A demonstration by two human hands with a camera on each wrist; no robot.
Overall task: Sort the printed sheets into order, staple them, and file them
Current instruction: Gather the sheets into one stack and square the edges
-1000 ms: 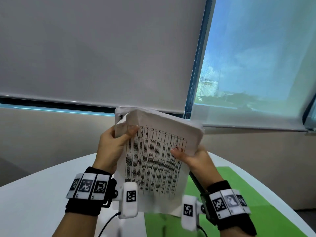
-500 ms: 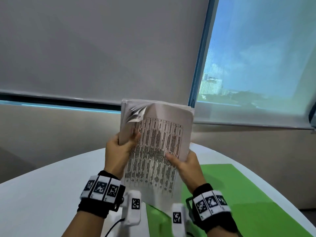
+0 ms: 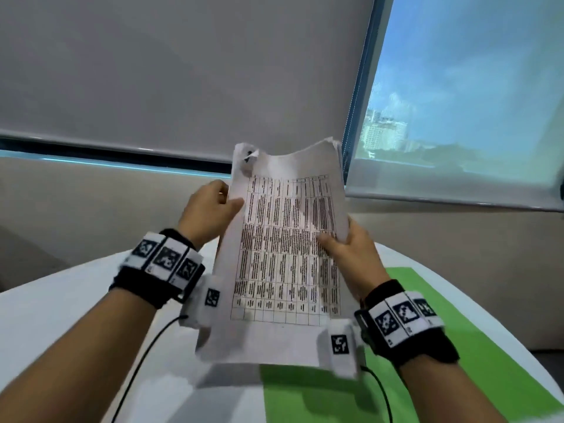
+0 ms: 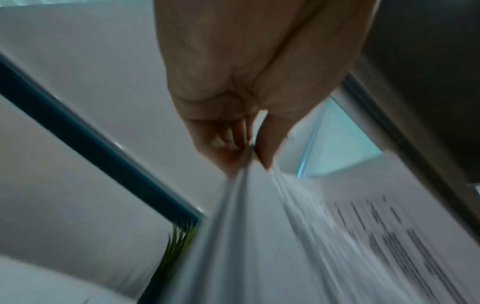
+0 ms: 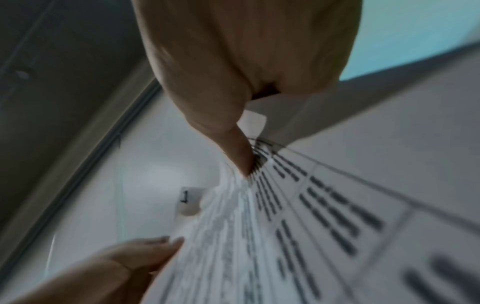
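Note:
A stack of printed sheets point(image 3: 283, 254) with a dense table on the top page is held upright in the air above the table. My left hand point(image 3: 210, 209) pinches its left edge, thumb on the front; the left wrist view shows the same hand point(image 4: 246, 148) pinching the sheets point(image 4: 259, 236). My right hand point(image 3: 345, 251) grips the right edge, thumb on the print; in the right wrist view its thumb point(image 5: 233, 144) presses the sheets point(image 5: 311, 216). The top left corner point(image 3: 248, 157) of the front page is curled over. The pages fan slightly at the top right.
Below the sheets lies a round white table point(image 3: 61, 331) with a green mat point(image 3: 442, 346) on its right half. Behind are a lowered grey blind point(image 3: 183, 71), a beige wall and a window point(image 3: 473, 87). Cables hang from both wrist cameras.
The stack has straightened and flattened, its bent-over top standing up. Both hands shifted along the edges: the left higher on the left side, the right out to the right edge.

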